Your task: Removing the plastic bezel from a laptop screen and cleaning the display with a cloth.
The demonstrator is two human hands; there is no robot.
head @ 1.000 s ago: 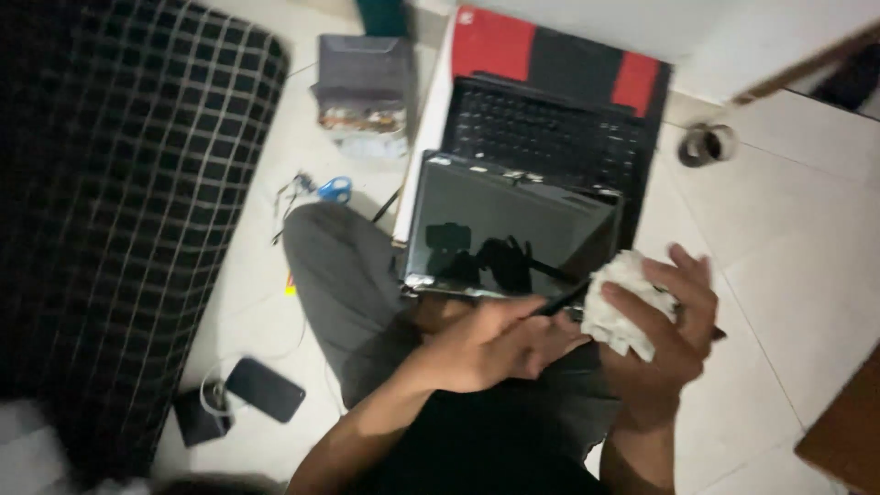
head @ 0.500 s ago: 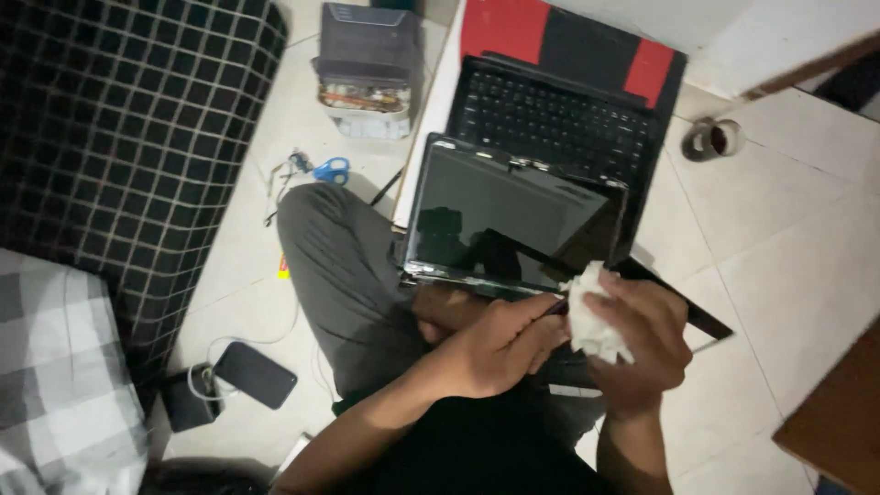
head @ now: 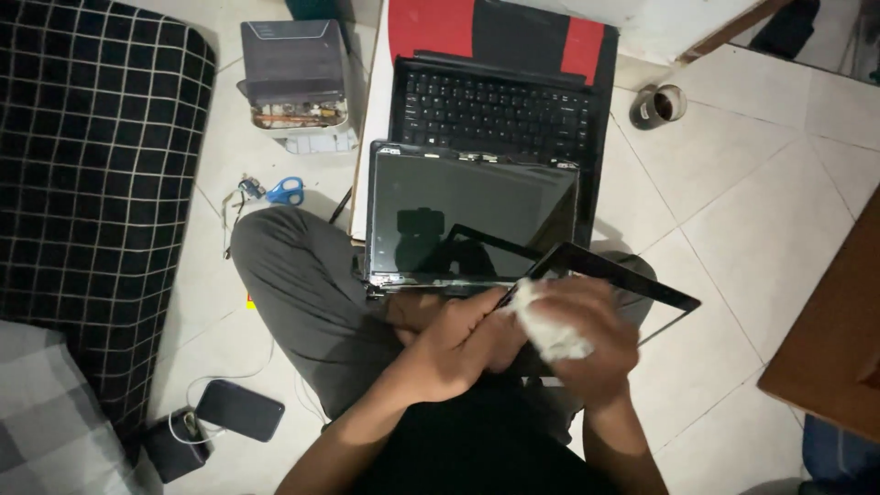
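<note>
Grey tin (head: 298, 69) – small parts inside – past laptop (head: 477, 174).

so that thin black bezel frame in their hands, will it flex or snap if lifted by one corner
The bezel frame looks thin and hollow, so it probably flexes and weighs little. Its narrow strips could crack if twisted. The right hand presses a white cloth against it.

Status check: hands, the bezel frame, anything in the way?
Left hand grips black bezel frame. Right hand presses white cloth on it. Laptop screen lies just beyond.
</note>
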